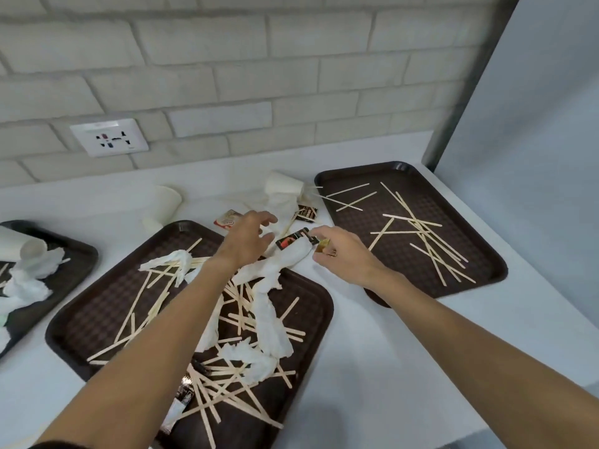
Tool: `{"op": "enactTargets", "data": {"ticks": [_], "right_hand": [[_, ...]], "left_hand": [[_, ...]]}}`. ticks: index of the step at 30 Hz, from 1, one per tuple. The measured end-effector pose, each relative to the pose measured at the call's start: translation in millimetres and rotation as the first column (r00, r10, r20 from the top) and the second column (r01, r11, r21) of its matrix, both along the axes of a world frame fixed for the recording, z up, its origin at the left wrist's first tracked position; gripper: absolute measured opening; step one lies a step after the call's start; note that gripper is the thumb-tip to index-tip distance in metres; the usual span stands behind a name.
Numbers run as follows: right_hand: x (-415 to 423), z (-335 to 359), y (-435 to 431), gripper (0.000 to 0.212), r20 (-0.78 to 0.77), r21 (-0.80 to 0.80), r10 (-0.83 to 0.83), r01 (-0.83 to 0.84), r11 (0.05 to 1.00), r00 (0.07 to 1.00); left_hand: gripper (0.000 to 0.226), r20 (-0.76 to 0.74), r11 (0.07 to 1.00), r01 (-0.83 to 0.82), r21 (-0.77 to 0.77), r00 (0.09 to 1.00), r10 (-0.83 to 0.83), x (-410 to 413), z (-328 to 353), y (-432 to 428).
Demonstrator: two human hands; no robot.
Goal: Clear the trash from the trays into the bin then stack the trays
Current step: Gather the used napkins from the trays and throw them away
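Three brown trays sit on the white table. The middle tray holds crumpled napkins and wooden sticks, the right tray only sticks, and the left tray a paper cup and napkins. The left hand hovers past the middle tray's far edge with its fingers spread and holding nothing. The right hand pinches a small packet between the trays, beside a black sachet.

3 trays on counter | cups behind middle tray
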State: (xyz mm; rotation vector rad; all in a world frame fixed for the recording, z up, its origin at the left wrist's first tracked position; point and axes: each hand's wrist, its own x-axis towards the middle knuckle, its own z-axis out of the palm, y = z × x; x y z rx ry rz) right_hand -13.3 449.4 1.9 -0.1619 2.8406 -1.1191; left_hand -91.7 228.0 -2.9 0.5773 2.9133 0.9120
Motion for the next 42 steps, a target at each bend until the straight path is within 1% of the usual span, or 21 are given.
{"op": "enactTargets", "data": {"ticks": [2,5,8,11,13,15,17,21,24,27,29,30,31,33,34,35,36,37,38,40,42], "right_hand": [[-9,-2,-7,0.047,0.027,-0.002,0.083,-0.083,0.997,0.996],[-21,-8,-14,0.046,0.061,-0.007,0.113,-0.112,0.994,0.992],[-33,-14,-15,0.043,0.060,-0.015,0.096,-0.095,0.995,0.994],[-50,-22,-11,0.041,0.024,0.012,0.013,-0.014,1.000,1.000],[-59,-24,-9,0.040,0.017,-0.022,-0.028,0.029,0.999,0.999],[-63,-25,-10,0.039,0.011,-0.062,-0.048,0.049,0.997,0.999],[-65,-26,-10,0.037,-0.006,-0.093,-0.069,0.068,0.993,0.998],[-63,-28,-10,0.038,-0.027,-0.171,-0.117,0.111,0.979,0.993],[-61,-21,-12,0.051,-0.049,-0.250,-0.147,0.130,0.960,0.988],[-57,-7,-20,0.067,-0.036,-0.374,-0.119,0.097,0.922,0.992],[-55,-1,-25,0.069,-0.022,-0.395,-0.089,0.074,0.916,0.996],[-52,2,-29,0.064,-0.024,-0.379,-0.078,0.063,0.923,0.997],[-52,3,-31,0.054,-0.033,-0.363,-0.079,0.062,0.930,0.996],[-51,2,-36,0.027,-0.069,-0.357,-0.111,0.080,0.931,0.991],[-47,5,-37,0.017,-0.087,-0.355,-0.127,0.088,0.931,0.988],[-44,5,-37,0.019,-0.105,-0.357,-0.144,0.097,0.929,0.984],[-41,5,-36,0.025,-0.106,-0.349,-0.165,0.118,0.930,0.981],[-37,6,-34,0.030,-0.098,-0.338,-0.183,0.140,0.931,0.978],[-32,8,-32,0.029,-0.087,-0.332,-0.191,0.152,0.931,0.978],[-24,11,-27,0.020,-0.065,-0.349,-0.195,0.161,0.923,0.979],[-16,12,-20,0.015,-0.032,-0.373,-0.203,0.177,0.911,0.979]], "left_hand": [[0.036,0.002,1.000,0.007,-0.001,1.000,-0.007,-18,-1,-1],[0.040,0.043,1.000,-0.010,-0.005,0.999,0.010,-44,-4,0],[0.048,0.092,1.000,-0.015,-0.022,0.996,0.017,-66,-11,4],[0.056,0.096,0.999,-0.005,-0.052,0.995,0.010,-81,-21,16],[0.057,0.082,0.998,0.005,-0.057,0.997,0.000,-88,-30,24],[0.052,0.077,0.998,-0.008,-0.063,0.997,0.013,-91,-36,30],[0.040,0.075,0.998,-0.035,-0.046,0.996,0.039,-94,-42,32],[0.023,0.021,0.998,-0.052,0.025,0.998,0.052,-94,-40,24],[0.022,-0.011,0.997,0.017,0.069,1.000,-0.016,-86,-24,13],[0.023,-0.011,0.988,0.125,0.090,0.992,-0.124,-71,-7,3],[0.023,0.000,0.980,0.164,0.115,0.986,-0.165,-60,2,-2],[0.024,0.003,0.975,0.174,0.135,0.984,-0.176,-53,6,-3],[0.023,0.004,0.971,0.180,0.157,0.983,-0.183,-48,9,-5],[0.022,0.023,0.959,0.170,0.228,0.983,-0.180,-38,14,-7],[0.023,0.047,0.951,0.144,0.274,0.985,-0.163,-31,17,-9],[0.025,0.072,0.943,0.111,0.314,0.987,-0.140,-26,18,-11],[0.028,0.090,0.938,0.075,0.339,0.990,-0.112,-20,20,-14],[0.029,0.101,0.937,0.043,0.346,0.991,-0.083,-15,20,-17],[0.029,0.107,0.941,0.019,0.337,0.993,-0.059,-10,19,-20],[0.030,0.137,0.957,-0.001,0.291,0.990,-0.041,-2,16,-28],[0.030,0.202,0.981,0.040,0.187,0.976,-0.079,4,11,-33]]}}
